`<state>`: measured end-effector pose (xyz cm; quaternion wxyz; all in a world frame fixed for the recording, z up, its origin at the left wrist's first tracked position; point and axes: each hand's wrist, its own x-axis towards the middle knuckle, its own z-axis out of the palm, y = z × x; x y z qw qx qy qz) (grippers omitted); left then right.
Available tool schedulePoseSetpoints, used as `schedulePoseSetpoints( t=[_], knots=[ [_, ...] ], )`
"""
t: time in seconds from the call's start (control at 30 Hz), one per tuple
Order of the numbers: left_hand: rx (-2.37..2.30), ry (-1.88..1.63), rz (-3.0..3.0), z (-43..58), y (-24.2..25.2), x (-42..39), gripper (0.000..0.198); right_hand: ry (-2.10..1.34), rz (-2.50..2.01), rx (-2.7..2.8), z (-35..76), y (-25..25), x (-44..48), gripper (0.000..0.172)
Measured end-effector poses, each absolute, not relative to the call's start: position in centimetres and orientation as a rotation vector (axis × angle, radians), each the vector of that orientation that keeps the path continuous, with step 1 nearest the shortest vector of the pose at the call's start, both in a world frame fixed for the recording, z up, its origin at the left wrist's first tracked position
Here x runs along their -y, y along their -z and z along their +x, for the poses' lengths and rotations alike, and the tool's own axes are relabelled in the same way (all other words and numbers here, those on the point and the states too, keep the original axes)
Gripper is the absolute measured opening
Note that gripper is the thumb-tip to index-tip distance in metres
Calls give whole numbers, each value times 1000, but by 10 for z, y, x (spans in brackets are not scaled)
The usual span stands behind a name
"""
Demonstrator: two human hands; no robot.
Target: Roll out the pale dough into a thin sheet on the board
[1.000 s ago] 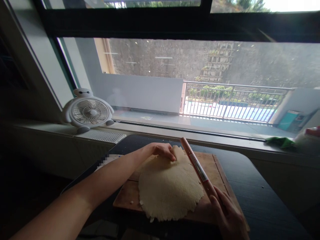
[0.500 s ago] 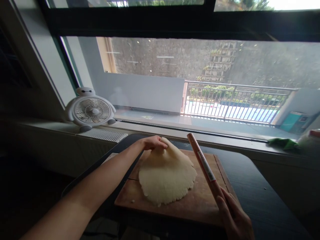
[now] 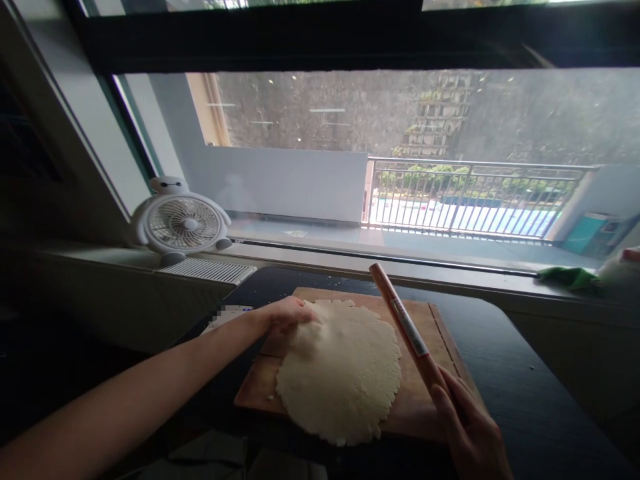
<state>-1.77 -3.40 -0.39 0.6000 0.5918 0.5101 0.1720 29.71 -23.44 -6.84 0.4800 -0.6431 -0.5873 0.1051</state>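
Note:
A wide, thin round of pale dough (image 3: 341, 370) lies flat on a wooden cutting board (image 3: 435, 333) on a dark table (image 3: 515, 387). My left hand (image 3: 285, 315) rests on the dough's far left edge, fingers curled over the rim. A long wooden rolling pin (image 3: 407, 327) slants up from my right hand (image 3: 467, 430), which is wrapped round its near end. The pin runs along the right side of the dough, lifted off the board.
A small white desk fan (image 3: 180, 223) stands on the windowsill at the left, above a white vent grille (image 3: 205, 270). A green cloth (image 3: 567, 279) and a pale object lie on the sill at far right. A big window fills the background.
My left hand lifted the dough's far edge up off the board, then laid the sheet back down flat and slid to its left rim. The rolling pin rose slightly.

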Motion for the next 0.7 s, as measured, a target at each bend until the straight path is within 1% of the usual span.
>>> schedulePoseSetpoints(
  t=[0.1,0.23,0.3,0.37,0.43,0.5,0.6,0.7],
  knots=[
    [-1349,-499,1514,-9,3,23,37,-206,-1568,1455,292,65,235,42],
    [-1376,-640,1903,4,-1,10,26,-200,-1571,1488,289,64,237,40],
    [-1404,-616,2076,2,-4,7,22,-180,-1590,1516,291,65,238,39],
    [-1528,-579,2158,-6,-11,3,19,-152,-1598,1579,293,67,236,39],
    [-1669,-614,2165,-14,-22,-2,19,-113,-1596,1672,292,68,233,38],
    [-1749,-682,2164,-14,-32,-7,24,-62,-1583,1782,285,68,228,37],
    [-1631,-754,2356,2,-32,-7,31,2,-1529,1956,263,64,221,35],
    [-1336,-619,2628,32,-13,0,33,42,-1460,2074,243,57,215,32]
  ],
)
